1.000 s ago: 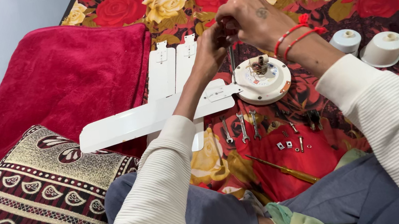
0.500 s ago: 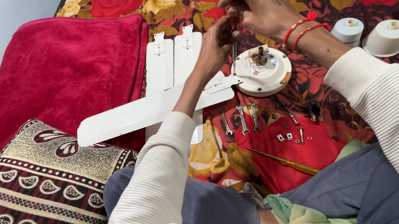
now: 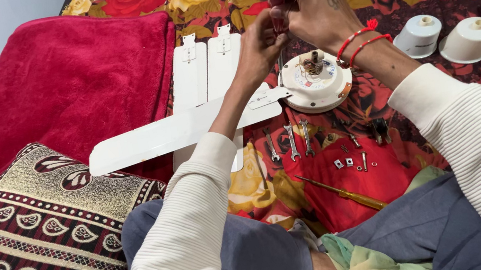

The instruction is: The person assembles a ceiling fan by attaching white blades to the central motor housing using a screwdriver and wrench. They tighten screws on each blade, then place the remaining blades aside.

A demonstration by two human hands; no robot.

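Note:
My left hand [image 3: 259, 44] and my right hand [image 3: 311, 4] are raised together above a white round fan motor [image 3: 316, 83], fingers pinched around a small dark part between them; what it is I cannot tell. The motor lies on a floral bedspread with a white fan blade [image 3: 178, 133] fixed to its left side. Two more white blades [image 3: 207, 69] lie under it, pointing away from me. Red thread bands circle my right wrist.
Several small spanners [image 3: 289, 142], loose nuts and screws [image 3: 356, 162] and a yellow-handled screwdriver [image 3: 345, 194] lie near my knees. Two white fan canopy cups [image 3: 448, 36] stand at the right. A red blanket [image 3: 57, 87] and a patterned cushion [image 3: 31, 248] lie at the left.
Both hands stay pinched together above the motor, with only small finger movement. The view has shifted slightly.

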